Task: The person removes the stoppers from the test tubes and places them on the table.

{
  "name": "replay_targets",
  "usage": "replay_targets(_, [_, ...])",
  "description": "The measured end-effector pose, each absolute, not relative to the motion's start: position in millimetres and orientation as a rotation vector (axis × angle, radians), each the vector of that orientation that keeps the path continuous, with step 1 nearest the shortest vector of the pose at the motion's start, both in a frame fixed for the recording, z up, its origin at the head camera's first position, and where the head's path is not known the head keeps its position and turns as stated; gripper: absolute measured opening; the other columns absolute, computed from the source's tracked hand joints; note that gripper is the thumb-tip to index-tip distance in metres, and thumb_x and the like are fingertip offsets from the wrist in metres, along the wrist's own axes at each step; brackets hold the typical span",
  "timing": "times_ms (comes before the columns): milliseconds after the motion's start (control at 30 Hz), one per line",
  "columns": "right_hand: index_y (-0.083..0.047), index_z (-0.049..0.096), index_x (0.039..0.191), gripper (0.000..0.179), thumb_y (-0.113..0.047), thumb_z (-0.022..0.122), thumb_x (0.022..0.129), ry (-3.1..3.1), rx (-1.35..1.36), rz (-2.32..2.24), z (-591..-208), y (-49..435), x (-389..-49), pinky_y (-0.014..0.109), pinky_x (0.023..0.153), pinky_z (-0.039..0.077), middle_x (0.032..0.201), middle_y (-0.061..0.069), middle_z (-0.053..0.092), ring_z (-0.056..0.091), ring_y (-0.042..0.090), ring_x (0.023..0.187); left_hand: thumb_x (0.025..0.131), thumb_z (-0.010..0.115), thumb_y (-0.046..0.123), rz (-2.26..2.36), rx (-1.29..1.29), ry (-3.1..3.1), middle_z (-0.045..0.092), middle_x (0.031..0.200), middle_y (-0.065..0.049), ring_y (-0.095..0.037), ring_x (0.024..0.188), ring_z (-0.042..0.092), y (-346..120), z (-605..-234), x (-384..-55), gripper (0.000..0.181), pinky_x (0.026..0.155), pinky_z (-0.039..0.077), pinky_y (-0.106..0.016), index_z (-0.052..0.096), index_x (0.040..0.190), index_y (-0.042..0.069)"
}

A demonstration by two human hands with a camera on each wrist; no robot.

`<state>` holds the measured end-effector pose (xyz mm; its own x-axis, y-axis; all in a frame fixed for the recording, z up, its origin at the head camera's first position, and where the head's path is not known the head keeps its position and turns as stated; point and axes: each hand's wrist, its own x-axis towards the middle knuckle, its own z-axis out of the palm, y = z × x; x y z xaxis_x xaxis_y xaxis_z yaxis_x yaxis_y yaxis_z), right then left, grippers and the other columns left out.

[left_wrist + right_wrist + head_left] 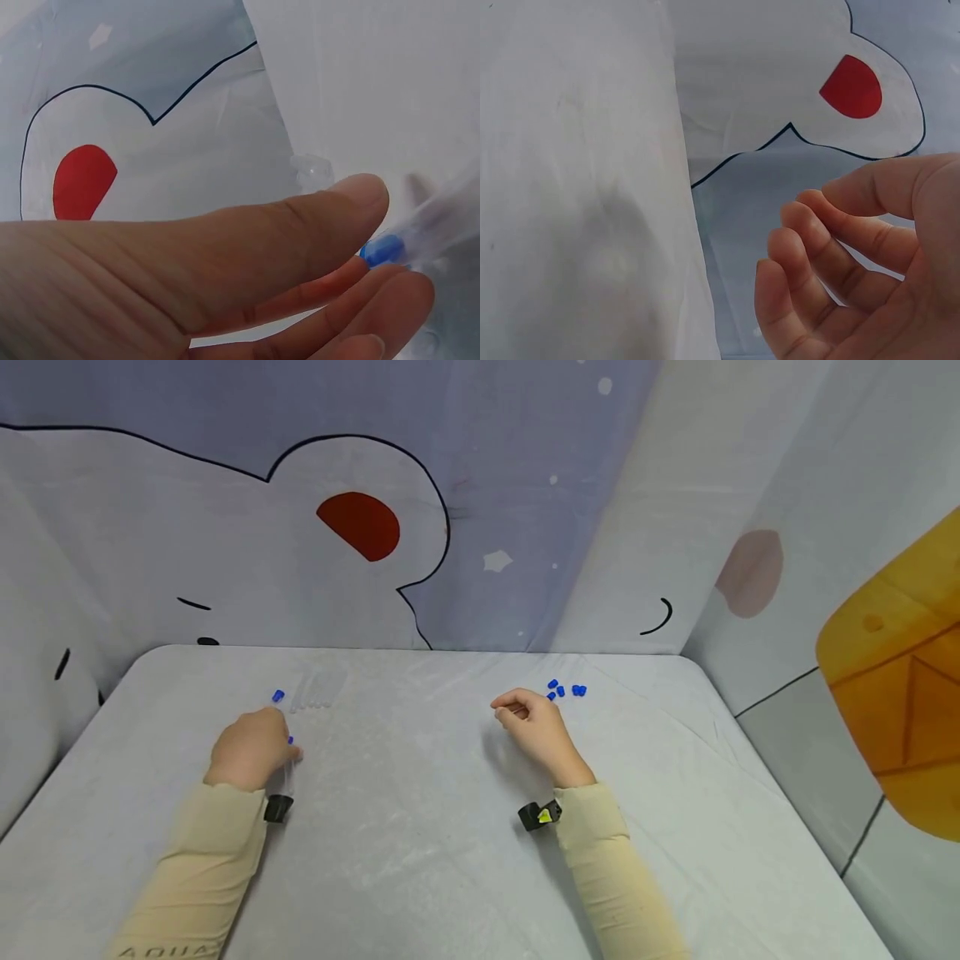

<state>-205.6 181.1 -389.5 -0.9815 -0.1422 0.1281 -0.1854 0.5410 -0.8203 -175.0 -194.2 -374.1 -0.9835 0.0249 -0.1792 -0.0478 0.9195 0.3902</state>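
My left hand (251, 747) is over the left side of the white table, with thumb and fingers around a slim clear tube (442, 217). A blue end piece (384, 250) on the tube shows between the thumb and fingertips. Just beyond the hand lies another blue piece (278, 696). Beside that, several clear tubes (318, 689) lie in a row. My right hand (534, 731) hovers over the table's right half, fingers loosely bent and thumb near the index fingertip; nothing shows between them. Several small blue pieces (560, 691) lie just past it.
A pale, slightly creased cover spreads over the table (405, 827). Printed cloth walls (510, 510) rise at its back and sides. Each wrist carries a small black camera device (538, 816).
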Motion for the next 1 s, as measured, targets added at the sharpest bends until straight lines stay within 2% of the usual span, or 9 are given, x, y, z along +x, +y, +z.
replay_targets(233, [-0.001, 0.073, 0.11, 0.018, -0.011, 0.064, 0.097, -2.73, 0.315, 1.449, -390, 176, -205, 0.03, 0.068, 0.049, 0.093, 0.005, 0.07, 0.061, 0.017, 0.079, 0.081, 0.078, 0.006, 0.596, 0.05, 2.894, 0.061, 0.075, -0.015, -0.03, 0.068, 0.058, -193, -377, -174, 0.023, 0.059, 0.049, -0.045, 0.059, 0.083, -0.006])
replay_targets(467, [-0.002, 0.074, 0.108, 0.018, -0.011, 0.063, 0.098, -2.736, 0.334, 1.434, -390, 173, -204, 0.033, 0.069, 0.049, 0.093, 0.004, 0.07, 0.06, 0.019, 0.08, 0.079, 0.066, 0.002, 0.619, 0.117, 2.903, 0.059, 0.077, -0.011, -0.03, 0.069, 0.055, -189, -380, -173, 0.013, 0.058, 0.044, -0.042, 0.055, 0.085, 0.002])
replay_targets(733, [-0.003, 0.074, 0.108, 0.017, -0.012, 0.064, 0.098, -2.752, 0.353, 1.411, -392, 170, -203, 0.032, 0.069, 0.049, 0.093, 0.002, 0.071, 0.061, 0.017, 0.08, 0.093, 0.063, 0.012, 0.726, 0.158, 2.862, 0.06, 0.085, -0.01, -0.024, 0.071, 0.053, -182, -379, -176, 0.014, 0.06, 0.042, -0.036, 0.057, 0.099, 0.001])
replay_targets(867, [-0.004, 0.074, 0.108, 0.017, -0.013, 0.064, 0.098, -2.747, 0.374, 1.41, -390, 168, -200, 0.032, 0.07, 0.05, 0.094, 0.002, 0.071, 0.061, 0.017, 0.081, 0.095, 0.059, 0.013, 0.843, 0.257, 2.834, 0.062, 0.094, -0.011, -0.025, 0.081, 0.057, -176, -376, -177, 0.019, 0.07, 0.045, -0.039, 0.059, 0.108, 0.0])
replay_targets(1000, [-0.007, 0.075, 0.107, 0.015, -0.013, 0.064, 0.098, -2.728, 0.417, 1.394, -388, 165, -198, 0.033, 0.071, 0.05, 0.093, 0.001, 0.071, 0.062, 0.017, 0.082, 0.094, 0.055, 0.008, 0.941, 0.369, 2.815, 0.066, 0.103, -0.014, -0.03, 0.095, 0.062, -169, -372, -176, 0.023, 0.082, 0.049, -0.045, 0.064, 0.113, -0.002])
